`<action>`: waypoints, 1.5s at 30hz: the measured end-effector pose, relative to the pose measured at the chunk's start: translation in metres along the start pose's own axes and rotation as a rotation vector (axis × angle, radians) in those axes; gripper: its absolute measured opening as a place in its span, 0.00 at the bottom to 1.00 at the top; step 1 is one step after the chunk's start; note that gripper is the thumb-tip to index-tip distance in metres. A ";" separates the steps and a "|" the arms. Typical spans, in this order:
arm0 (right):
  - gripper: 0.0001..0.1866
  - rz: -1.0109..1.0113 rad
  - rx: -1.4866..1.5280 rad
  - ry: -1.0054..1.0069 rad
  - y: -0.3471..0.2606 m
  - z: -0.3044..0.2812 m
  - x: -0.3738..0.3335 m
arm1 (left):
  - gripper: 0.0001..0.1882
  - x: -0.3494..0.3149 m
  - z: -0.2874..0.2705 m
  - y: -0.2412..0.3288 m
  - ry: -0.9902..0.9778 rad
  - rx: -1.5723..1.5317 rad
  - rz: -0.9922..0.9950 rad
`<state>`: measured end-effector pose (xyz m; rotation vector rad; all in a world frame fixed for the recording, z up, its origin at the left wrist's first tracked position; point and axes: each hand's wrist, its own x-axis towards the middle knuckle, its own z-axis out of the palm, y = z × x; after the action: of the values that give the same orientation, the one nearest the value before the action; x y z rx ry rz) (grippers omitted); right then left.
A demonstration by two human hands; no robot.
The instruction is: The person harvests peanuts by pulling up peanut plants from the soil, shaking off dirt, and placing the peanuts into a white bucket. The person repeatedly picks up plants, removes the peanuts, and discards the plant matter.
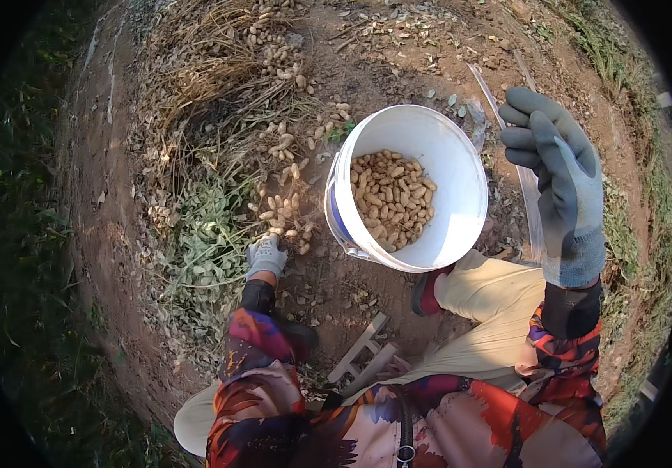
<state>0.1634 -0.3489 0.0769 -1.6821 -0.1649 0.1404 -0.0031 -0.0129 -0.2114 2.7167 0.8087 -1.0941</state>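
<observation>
Fingers [517, 139] of your gray-gloved right hand [570, 175] hang half-curled in the air, to the right of a white bucket [461, 195], the thumb close against them; nothing shows in their hold, though a small pod behind the thumb could go unseen. Low on the other side, your pale-gloved left hand [267, 257] reaches to loose peanuts [280, 209] at the edge of leafy plants [203, 234]; whether it grips any, this angle cannot tell. More pods [392, 199] lie heaped inside the bucket. For clean picking, you would probably do best to steady the stems, pull pods away close to their joints and leave soil and leaves outside the rim. Hidden from view are your left fingertips and the depth of the heap; the wooden frame [363, 351] near your feet is partly covered by clothing, and shadow blurs the grass [20, 234] at far left.
</observation>
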 end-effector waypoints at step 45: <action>0.12 0.672 0.630 -0.685 0.079 0.096 -0.058 | 0.32 -0.180 -0.179 -0.012 -0.112 -1.083 -0.103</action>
<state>0.0901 -0.2755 -0.0132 -0.9466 -0.0451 1.1544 -0.0067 -0.0303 0.0421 1.7022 1.0954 -0.5321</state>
